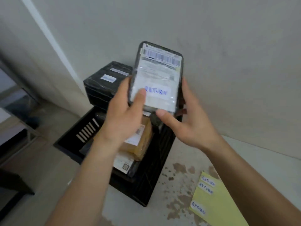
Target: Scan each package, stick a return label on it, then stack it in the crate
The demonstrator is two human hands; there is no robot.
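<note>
A black-wrapped package (156,75) with a white shipping label and a white RETURN sticker (157,92) is held up above the black crate (162,144). My left hand (123,111) grips its left edge, thumb pressed on the sticker's left end. My right hand (187,118) holds its right side, with the thumb under the bottom edge. Inside the crate lie a brown cardboard package (143,141) and, below it, a package with a white label (123,163). A larger black package (104,84) bearing a small white sticker stands at the crate's far end.
A yellow backing sheet (218,204) with three RETURN stickers lies on the stained white tabletop (179,185) right of the crate. A grey wall rises close behind. The floor and dark furniture (14,183) are at the left.
</note>
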